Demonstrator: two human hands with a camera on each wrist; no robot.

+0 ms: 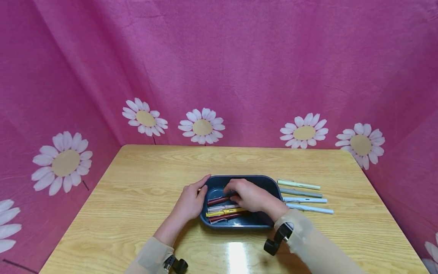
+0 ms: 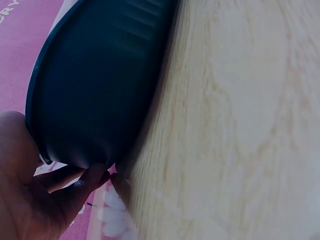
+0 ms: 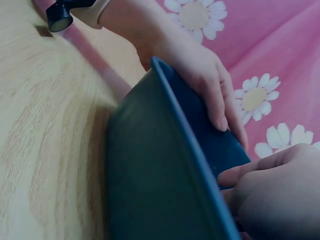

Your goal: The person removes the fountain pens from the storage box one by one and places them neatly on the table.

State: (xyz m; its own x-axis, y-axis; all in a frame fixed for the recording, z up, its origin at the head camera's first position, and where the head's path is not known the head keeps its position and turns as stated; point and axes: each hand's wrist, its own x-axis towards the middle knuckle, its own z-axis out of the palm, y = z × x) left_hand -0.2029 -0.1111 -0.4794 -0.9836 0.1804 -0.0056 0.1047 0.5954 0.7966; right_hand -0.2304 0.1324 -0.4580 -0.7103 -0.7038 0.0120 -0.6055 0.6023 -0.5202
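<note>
A dark blue tray (image 1: pixel 239 227) sits on the table with several pens in it. My left hand (image 1: pixel 191 199) grips its left end, the thumb by the rim and the fingers against the wall; the left wrist view shows this hand (image 2: pixel 45 200) at the tray's corner. Inside the tray my right hand (image 1: pixel 251 195) has its fingers curled at the end of a dark red pen (image 1: pixel 217 201) and seems to pinch it, though the contact is hidden. Nearer the front lie a pale pinkish pen (image 1: pixel 219 208), a yellow pen (image 1: pixel 222 212) and another dark red pen (image 1: pixel 226 217).
Right of the tray, a light green pen (image 1: pixel 301 185), a grey-green pen (image 1: pixel 302 193), a light blue pen (image 1: pixel 306 200) and a second light blue pen (image 1: pixel 311 208) lie in a row. A pink curtain (image 1: pixel 239 76) with daisies surrounds the wooden table (image 1: pixel 137 228).
</note>
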